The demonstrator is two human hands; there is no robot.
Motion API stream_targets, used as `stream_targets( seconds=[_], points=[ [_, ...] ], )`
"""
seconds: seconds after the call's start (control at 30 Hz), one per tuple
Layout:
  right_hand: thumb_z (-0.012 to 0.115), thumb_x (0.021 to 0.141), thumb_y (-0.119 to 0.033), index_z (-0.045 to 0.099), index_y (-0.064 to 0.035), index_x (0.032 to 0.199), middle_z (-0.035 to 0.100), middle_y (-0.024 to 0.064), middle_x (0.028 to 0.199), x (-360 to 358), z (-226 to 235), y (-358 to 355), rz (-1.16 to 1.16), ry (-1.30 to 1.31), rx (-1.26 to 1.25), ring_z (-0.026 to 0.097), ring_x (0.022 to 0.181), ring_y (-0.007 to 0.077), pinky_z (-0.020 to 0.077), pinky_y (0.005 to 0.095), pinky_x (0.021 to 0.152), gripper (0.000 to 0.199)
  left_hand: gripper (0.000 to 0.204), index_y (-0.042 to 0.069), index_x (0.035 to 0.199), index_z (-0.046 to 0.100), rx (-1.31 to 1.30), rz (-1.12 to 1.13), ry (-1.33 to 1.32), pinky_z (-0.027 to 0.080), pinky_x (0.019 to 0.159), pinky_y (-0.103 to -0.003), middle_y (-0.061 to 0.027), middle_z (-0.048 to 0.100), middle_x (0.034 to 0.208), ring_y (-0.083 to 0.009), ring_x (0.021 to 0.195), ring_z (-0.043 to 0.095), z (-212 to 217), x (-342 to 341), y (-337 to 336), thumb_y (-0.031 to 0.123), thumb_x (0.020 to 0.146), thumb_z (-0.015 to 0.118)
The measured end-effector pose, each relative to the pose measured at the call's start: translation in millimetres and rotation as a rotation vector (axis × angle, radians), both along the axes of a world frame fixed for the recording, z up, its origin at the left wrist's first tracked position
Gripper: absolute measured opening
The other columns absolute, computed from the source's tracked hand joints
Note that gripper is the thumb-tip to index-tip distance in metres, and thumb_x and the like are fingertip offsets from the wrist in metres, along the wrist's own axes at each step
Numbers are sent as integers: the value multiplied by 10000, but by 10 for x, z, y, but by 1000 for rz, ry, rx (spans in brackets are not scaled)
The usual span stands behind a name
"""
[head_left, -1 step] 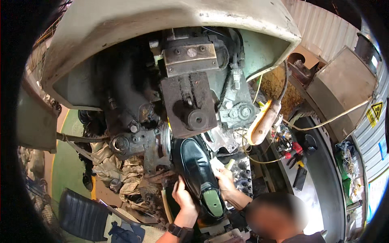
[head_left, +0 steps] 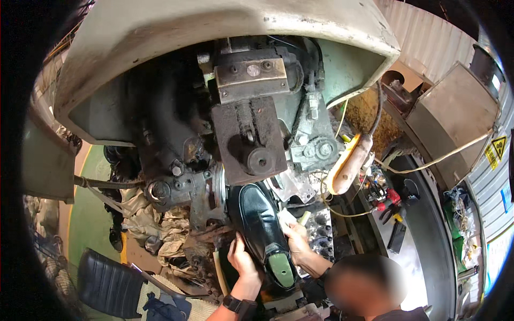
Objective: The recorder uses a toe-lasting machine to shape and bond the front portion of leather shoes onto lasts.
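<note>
A black leather shoe (head_left: 259,219) sits on a green last (head_left: 281,269), whose heel end shows at the shoe's opening. Its toe points away from me, just under the dark press block of the machine. Along the shoe's left side my left hand (head_left: 243,259) is closed against it, with a dark watch on the wrist. My right hand (head_left: 300,241) grips the right side. By its fingers are a white piece (head_left: 287,218) and a short pale stick (head_left: 304,218); whether the hand holds these, I cannot tell. The shoe's underside is hidden.
The dark press block (head_left: 250,140) hangs over the toe, with metal clamp arms (head_left: 195,190) beside it. A worn lamp-like handle (head_left: 349,165) dangles on a cable at right. Pliers (head_left: 393,214) lie on a side bench; a black chair (head_left: 110,283) stands at left.
</note>
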State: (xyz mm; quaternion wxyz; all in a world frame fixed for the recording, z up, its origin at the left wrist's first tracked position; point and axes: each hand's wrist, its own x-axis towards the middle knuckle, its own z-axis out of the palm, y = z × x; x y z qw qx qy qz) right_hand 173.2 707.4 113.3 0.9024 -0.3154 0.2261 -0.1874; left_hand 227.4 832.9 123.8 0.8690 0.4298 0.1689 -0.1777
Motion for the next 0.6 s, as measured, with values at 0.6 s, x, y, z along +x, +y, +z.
stream_targets(
  seconds=[0.6],
  points=[
    [581,1024,-203,379,92,1290,679,238,1070,-1154,153,-831,98,212,-288,710,911,278,620,378,835,445,250,67,1067,623,145,-77,-2,508,915,-402,-77,640,961,-242,923,617,-368,62,1196,284,950,664]
  ],
)
